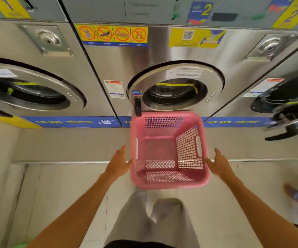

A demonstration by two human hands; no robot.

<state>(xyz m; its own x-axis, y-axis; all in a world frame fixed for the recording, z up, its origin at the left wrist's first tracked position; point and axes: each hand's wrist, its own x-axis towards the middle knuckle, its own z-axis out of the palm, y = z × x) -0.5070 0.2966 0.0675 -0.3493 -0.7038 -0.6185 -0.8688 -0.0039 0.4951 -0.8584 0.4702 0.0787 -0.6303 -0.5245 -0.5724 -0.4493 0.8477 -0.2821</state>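
A pink laundry basket is seen between the two hands, right in front of the middle washing machine and just under its round door. Nothing is seen inside the basket, and its open top is tipped a little toward the camera. It cannot be told if the basket is resting on the floor.

The left hand is placed at the left side of the basket, with straight fingers touching the rim. The right hand is placed at the right side in the same way, fingers straight and spread against the rim. Nothing is gripped tightly by either hand.

Another washing machine is seen on the left. On the right, a third machine's door is swung open. Grey trouser legs are seen below the basket.
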